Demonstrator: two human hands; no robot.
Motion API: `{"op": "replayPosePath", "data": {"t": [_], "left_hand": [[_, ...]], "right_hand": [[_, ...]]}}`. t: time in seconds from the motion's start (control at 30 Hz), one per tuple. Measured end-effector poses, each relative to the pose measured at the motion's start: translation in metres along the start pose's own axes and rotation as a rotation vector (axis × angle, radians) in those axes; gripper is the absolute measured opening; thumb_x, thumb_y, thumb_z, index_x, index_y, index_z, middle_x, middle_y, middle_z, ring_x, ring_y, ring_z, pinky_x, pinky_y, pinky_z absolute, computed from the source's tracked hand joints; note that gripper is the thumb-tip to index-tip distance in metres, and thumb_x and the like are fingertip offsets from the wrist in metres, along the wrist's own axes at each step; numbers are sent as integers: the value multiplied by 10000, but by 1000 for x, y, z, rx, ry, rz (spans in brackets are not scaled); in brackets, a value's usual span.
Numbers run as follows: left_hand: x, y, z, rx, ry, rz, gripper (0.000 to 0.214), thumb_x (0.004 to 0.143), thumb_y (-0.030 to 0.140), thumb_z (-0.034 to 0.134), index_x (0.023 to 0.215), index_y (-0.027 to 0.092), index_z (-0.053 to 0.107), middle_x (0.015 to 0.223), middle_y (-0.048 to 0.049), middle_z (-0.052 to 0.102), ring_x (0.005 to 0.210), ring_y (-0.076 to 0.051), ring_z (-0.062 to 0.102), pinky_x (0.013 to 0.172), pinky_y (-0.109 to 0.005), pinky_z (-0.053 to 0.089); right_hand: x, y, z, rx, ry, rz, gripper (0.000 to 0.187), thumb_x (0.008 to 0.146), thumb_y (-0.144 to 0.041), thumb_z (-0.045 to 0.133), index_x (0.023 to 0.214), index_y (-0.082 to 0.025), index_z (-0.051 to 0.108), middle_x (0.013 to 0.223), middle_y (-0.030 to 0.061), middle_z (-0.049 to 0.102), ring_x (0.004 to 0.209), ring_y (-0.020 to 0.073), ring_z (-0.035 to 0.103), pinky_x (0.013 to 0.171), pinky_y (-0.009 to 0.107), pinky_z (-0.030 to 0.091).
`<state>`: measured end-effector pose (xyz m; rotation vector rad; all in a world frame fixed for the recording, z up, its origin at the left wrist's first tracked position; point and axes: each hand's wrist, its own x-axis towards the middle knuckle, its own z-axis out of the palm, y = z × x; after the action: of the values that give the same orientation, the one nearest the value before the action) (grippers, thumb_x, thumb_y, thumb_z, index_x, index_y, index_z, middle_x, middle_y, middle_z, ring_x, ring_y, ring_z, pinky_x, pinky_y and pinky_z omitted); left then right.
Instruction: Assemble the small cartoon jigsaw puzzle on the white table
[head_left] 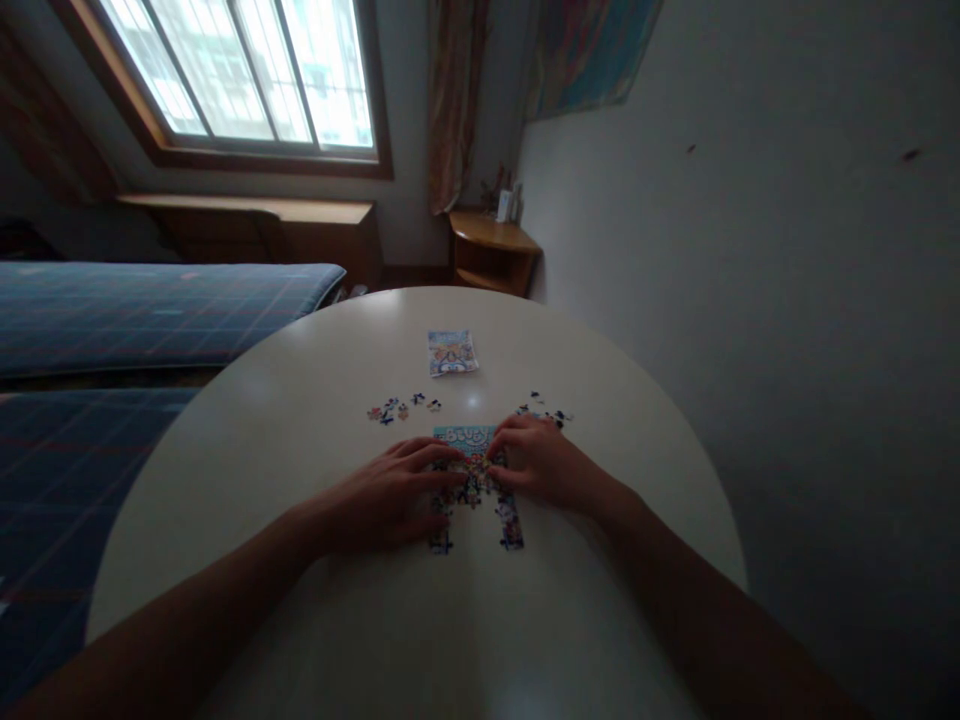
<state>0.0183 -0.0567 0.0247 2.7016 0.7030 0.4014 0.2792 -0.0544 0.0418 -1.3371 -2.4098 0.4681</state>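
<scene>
A small, partly assembled jigsaw puzzle (474, 487) lies in the middle of a round white table (315, 420). My left hand (390, 495) rests flat on the puzzle's left side, fingers stretched out towards its centre. My right hand (536, 462) sits on the right side with its fingers curled and pressed down on the pieces near the top middle. Loose puzzle pieces (401, 408) lie scattered beyond my left hand, and another small cluster of pieces (546, 410) lies just beyond my right hand. A printed reference picture (452, 352) lies further back on the table.
A bed with a blue checked cover (150, 310) runs along the left of the table. A white wall (750, 250) stands close on the right. A wooden corner shelf (491, 250) and a window (247, 70) are at the back.
</scene>
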Motion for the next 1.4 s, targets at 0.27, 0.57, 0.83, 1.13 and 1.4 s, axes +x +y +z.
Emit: {"op": "replayPosePath", "data": {"t": [0.27,0.57,0.83,1.13,1.4], "left_hand": [[0,-1,0,-28,12,5,494,878,277,664,1358,322,555,1429,-46,532,1332,-290,453,1117,-504,402],[-2,-18,1,-99,164,-86,297,933,120,497,1164,245,635,1254,-59,627,1158,-193,590,1035,-387,485],[-2,-20,2,-112,179,-94,291,925,141,510,1151,245,661,1200,-68,657,1120,-202,606,995,-385,505],[-1,-19,1,-98,155,-73,276,937,156,533,1156,263,661,1193,-52,647,1109,-191,600,1012,-373,487],[-3,-13,-5,41,103,-37,317,958,276,577,1264,339,627,1234,-45,624,1116,-221,582,995,-433,497]], "right_hand": [[-1,11,-6,176,82,30,37,842,-241,700,842,-209,719,830,18,717,809,166,647,780,304,470],[4,-10,12,264,88,16,58,834,-244,728,871,-215,762,779,5,748,713,136,665,721,266,493],[7,-20,21,227,78,-21,78,831,-220,745,893,-246,785,816,-3,780,755,142,702,773,272,510],[8,-19,23,93,64,-58,92,854,-256,736,937,-246,775,891,22,766,856,180,685,869,351,450],[2,-7,11,70,97,-11,122,848,-189,700,940,-242,760,929,27,744,884,183,675,897,372,415]]}}
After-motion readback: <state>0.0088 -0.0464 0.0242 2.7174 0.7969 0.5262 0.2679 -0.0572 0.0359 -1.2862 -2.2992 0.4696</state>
